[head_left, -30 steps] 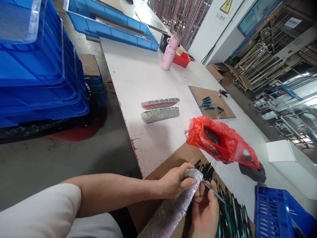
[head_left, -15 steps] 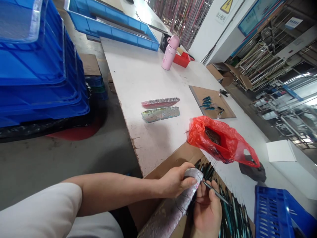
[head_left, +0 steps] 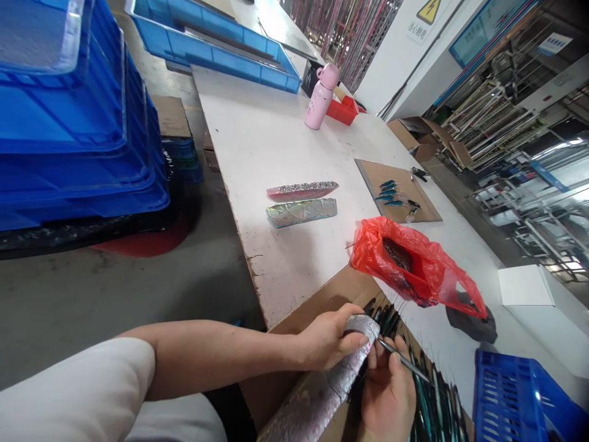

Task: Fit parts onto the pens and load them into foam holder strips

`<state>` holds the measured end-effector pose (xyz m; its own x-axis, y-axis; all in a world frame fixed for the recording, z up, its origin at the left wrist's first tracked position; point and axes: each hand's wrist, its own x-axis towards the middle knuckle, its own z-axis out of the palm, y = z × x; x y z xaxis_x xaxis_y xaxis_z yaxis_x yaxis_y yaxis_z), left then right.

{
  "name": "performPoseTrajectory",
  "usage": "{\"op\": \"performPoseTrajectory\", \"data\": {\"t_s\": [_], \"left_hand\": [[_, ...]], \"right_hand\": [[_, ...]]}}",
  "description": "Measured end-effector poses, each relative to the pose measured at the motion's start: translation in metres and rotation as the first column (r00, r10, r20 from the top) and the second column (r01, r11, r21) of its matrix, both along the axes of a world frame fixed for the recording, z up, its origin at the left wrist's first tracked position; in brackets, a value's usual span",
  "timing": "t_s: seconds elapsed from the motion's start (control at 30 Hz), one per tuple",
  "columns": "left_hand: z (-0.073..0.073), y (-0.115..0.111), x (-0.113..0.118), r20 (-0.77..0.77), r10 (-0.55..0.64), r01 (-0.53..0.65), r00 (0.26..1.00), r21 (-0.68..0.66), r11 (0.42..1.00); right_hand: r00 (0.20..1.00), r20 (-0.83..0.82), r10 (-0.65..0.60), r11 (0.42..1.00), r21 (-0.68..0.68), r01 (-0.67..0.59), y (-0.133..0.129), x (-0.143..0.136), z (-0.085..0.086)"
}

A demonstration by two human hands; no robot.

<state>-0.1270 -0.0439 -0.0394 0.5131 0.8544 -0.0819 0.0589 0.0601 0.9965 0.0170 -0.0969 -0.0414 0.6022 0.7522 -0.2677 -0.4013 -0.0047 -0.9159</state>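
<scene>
My left hand [head_left: 334, 337] is closed around the upper end of a long strip wrapped in silvery, crinkled foil [head_left: 329, 387]. The strip slants down towards my lap. My right hand [head_left: 389, 390] pinches a slim dark-grey pointed piece [head_left: 405, 361]. One end of this piece meets the strip's edge beside my left thumb; whether it enters the strip cannot be made out. Under and beside my right hand, many slender dark and teal pieces [head_left: 432, 393] with thin wires lie on brown cardboard [head_left: 317, 301].
Past my hands lie a red plastic bag [head_left: 377, 252], two short foil-covered blocks [head_left: 301, 212] and a board [head_left: 423, 205] with small blue lures [head_left: 389, 192]. A pink bottle [head_left: 321, 101] stands farther back. Blue crates [head_left: 83, 123] are stacked left; a blue basket [head_left: 504, 393] is at right.
The view has shifted slightly, so the table things appear a little farther right. Both hands keep their hold, with hardly any movement between them.
</scene>
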Motion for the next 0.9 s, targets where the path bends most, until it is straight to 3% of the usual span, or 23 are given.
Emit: {"op": "performPoseTrajectory", "data": {"t_s": [0.27, 0.47, 0.73, 0.9], "left_hand": [[-0.001, 0.001, -0.001, 0.006, -0.007, 0.007, 1.000, 0.015, 1.000], [-0.002, -0.001, 0.001, -0.004, -0.001, 0.001, 1.000, 0.038, 0.999], [-0.001, 0.003, 0.001, -0.007, -0.008, 0.009, 1.000, 0.071, 0.997], [0.004, 0.005, -0.005, 0.056, -0.015, 0.013, 0.998, 0.044, 0.999]], "right_hand": [[0.980, 0.191, -0.061, 0.998, 0.033, 0.056, 0.001, -0.006, 0.003], [0.976, 0.202, -0.077, 0.997, 0.010, 0.076, 0.003, -0.007, 0.000], [0.974, 0.219, -0.058, 0.996, 0.078, 0.042, 0.008, -0.021, 0.010], [0.946, 0.323, -0.037, 0.998, 0.061, 0.018, -0.019, 0.001, 0.012]]}}
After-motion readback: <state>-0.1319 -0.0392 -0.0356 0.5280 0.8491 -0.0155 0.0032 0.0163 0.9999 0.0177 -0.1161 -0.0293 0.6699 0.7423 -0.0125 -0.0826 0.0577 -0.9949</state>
